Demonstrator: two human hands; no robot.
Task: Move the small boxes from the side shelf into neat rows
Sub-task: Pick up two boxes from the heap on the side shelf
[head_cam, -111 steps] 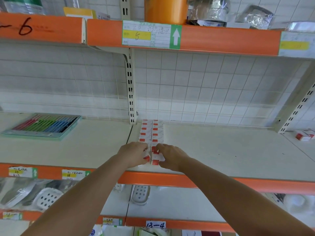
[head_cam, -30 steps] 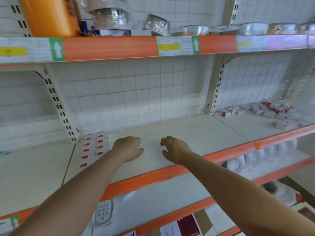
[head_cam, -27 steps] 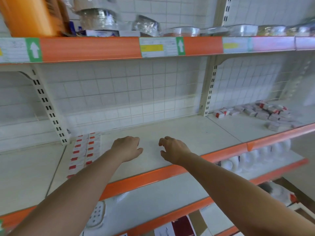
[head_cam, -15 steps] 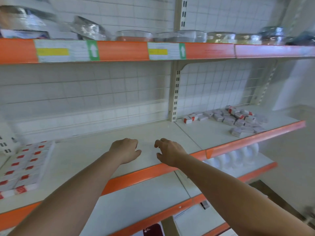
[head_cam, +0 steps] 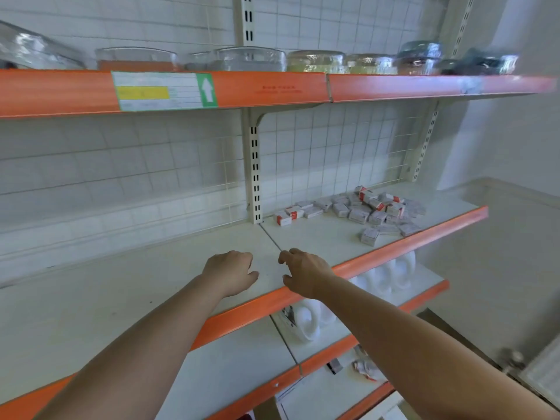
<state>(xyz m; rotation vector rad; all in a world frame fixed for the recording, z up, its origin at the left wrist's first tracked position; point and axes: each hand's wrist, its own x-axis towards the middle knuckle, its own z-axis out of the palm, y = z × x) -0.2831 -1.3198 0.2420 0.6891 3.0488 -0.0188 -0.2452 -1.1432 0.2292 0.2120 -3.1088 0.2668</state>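
The left hand [head_cam: 231,272] hovers over the shelf [head_cam: 127,298] near its front edge, fingers loosely curled, holding nothing. Just beside it, the right hand [head_cam: 303,272] likewise. The small boxes [head_cam: 360,210] lie heaped toward the shelf's right end.

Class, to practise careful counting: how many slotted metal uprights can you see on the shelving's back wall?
2. One slotted upright stands at centre; the other stands at the right end, beyond the small boxes. More may lie out of frame.
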